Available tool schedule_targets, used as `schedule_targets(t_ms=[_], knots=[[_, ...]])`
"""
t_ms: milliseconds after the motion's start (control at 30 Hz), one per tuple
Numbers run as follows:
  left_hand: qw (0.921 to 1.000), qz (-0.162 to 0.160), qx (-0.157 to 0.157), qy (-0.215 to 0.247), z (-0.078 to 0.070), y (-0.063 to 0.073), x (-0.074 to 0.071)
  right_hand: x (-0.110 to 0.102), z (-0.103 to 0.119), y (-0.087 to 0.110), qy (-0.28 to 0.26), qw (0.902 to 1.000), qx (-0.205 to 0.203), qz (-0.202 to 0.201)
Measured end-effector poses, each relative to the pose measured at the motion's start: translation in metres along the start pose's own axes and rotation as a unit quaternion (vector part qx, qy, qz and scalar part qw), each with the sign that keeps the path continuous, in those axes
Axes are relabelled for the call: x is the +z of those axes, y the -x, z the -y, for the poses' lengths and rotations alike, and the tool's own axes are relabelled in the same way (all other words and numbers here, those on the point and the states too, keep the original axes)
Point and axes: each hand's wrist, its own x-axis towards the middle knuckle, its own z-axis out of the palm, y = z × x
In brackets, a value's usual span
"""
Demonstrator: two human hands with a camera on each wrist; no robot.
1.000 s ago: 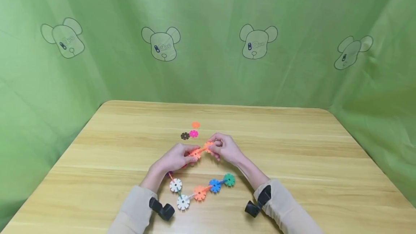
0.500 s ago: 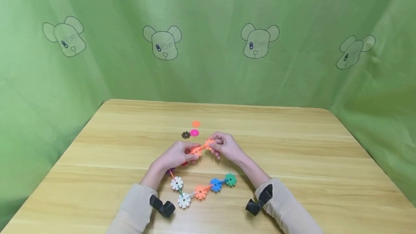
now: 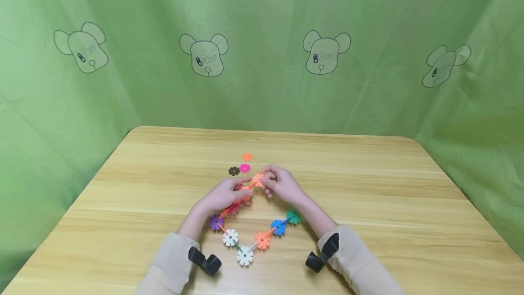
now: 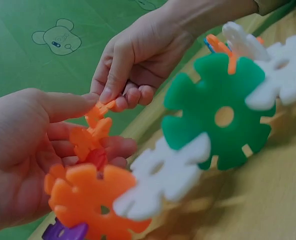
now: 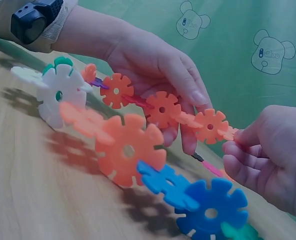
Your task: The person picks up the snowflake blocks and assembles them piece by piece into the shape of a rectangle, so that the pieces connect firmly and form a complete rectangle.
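Note:
A chain of notched plastic snowflake discs curves between the forearms in the head view, with white (image 3: 244,256), blue (image 3: 278,227) and green (image 3: 293,217) discs along its near side. My left hand (image 3: 223,195) holds its upper stretch around an orange disc (image 5: 162,109), fingers behind and thumb in front. At the chain's far end my right hand (image 3: 284,188) pinches an orange disc (image 3: 258,180) between thumb and forefinger. Below the left hand come red and purple (image 3: 216,222) discs. In the left wrist view a large green disc (image 4: 215,107) of the chain stands close to the camera.
Beyond the hands lie three loose discs: brown (image 3: 234,171), pink (image 3: 244,168) and orange (image 3: 247,156). The wooden table (image 3: 368,172) ends at a green curtain (image 3: 262,104) printed with mouse faces. Black cameras (image 3: 210,264) sit on both wrists.
The near part of the chain has swung to the right, and its purple disc now shows fully. My right hand has shifted slightly left with the end disc. The loose discs stay put.

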Motion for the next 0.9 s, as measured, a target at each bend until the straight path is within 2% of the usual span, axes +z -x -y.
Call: schedule_targets(t_ms=[100, 400, 600, 900], knots=[[0.9996, -0.004, -0.009, 0.027, -0.003, 0.001, 0.001, 0.002, 0.001, -0.001, -0.020, 0.9998, 0.001, -0.009], [0.9993, -0.031, -0.002, -0.021, -0.003, -0.001, 0.000, 0.008, -0.001, -0.005, -0.032, 0.9994, -0.003, -0.008], [0.9992, -0.041, 0.004, 0.003, 0.000, -0.001, 0.000, 0.011, 0.000, -0.005, -0.030, 0.9995, -0.001, -0.008], [0.9992, -0.036, 0.012, 0.010, 0.003, 0.001, -0.004, 0.008, 0.002, -0.008, -0.018, 0.9998, 0.002, -0.004]])
